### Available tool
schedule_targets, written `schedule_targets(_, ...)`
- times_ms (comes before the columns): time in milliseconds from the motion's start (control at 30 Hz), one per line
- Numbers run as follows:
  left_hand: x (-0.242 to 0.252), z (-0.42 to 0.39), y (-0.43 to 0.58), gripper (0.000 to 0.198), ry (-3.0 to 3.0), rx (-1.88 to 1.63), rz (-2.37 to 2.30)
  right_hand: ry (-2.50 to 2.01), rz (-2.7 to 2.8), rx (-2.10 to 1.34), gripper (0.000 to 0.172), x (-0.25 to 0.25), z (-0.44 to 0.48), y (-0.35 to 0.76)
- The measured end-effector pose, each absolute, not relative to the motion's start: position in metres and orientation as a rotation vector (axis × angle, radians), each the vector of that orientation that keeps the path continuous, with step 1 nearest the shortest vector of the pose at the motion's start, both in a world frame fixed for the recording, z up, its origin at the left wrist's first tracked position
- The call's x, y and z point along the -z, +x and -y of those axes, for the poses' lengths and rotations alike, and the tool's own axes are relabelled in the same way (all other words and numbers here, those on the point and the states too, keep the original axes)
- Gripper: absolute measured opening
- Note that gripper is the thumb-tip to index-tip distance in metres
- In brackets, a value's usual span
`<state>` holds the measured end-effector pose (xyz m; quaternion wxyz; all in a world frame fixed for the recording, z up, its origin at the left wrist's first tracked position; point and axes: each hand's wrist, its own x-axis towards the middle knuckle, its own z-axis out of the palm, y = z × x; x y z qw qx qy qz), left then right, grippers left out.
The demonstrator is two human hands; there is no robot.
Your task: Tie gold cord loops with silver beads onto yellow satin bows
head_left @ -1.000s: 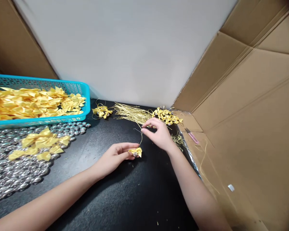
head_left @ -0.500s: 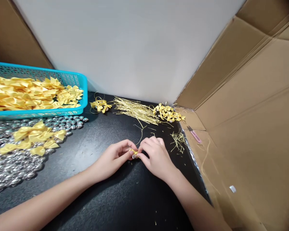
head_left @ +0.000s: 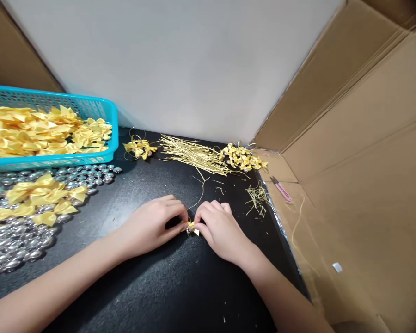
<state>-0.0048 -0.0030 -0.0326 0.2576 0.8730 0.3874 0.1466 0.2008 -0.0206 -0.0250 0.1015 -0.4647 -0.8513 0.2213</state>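
Fingers (head_left: 180,216) of the left hand (head_left: 152,226) curl inward and pinch a small yellow satin bow (head_left: 191,227) from its left side, while the fingers of the right hand (head_left: 220,229) close on the same bow from the right. The fingertips of both hands nearly meet over it, so only a sliver of ribbon and what may be a small silver bead at its centre show between them. The bow sits low on the black worktop (head_left: 159,286), near its middle. Both wrists rest low, palms turned down, and the bare forearms run back toward the lower edge of the view, the left from the lower left, the right from the lower right.

A thin gold thread (head_left: 199,196) curves up from the bow toward a loose bundle of stiff gold threads (head_left: 194,155) lying fanned by the back wall. Beside that bundle lie two small heaps of finished bows with thread loops (head_left: 242,159). Short thread clippings (head_left: 256,199) lie near the worktop's right edge, and pink thread snips (head_left: 280,188) rest on the brown corrugated cardboard (head_left: 350,185) beyond it.

To the left, glossy silver beads (head_left: 21,245) spread across the worktop with a few loose bows (head_left: 38,196) on top. Behind them stands a turquoise perforated plastic basket (head_left: 72,162) heaped with yellow bows.
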Motion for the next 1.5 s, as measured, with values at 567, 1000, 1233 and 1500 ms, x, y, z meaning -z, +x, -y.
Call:
schedule_targets(567,0.050,0.003,-0.006,0.016,2.575,-0.332,-0.834,-1.292,2.700,-0.577,0.013,0.035,0.023,0.202)
schedule_targets(1000,0.056,0.003,-0.005,0.020,2.518,-0.300,-0.775,-1.228,2.705,-0.673,0.011,0.039,0.019,0.205)
schedule_targets(1233,0.059,0.004,-0.006,0.023,2.472,-0.309,-0.781,-1.231,2.694,-0.708,0.013,0.038,0.020,0.205)
schedule_targets(1500,0.056,0.005,-0.007,0.023,2.472,-0.289,-0.781,-1.239,2.678,-0.702,0.013,0.038,0.020,0.206)
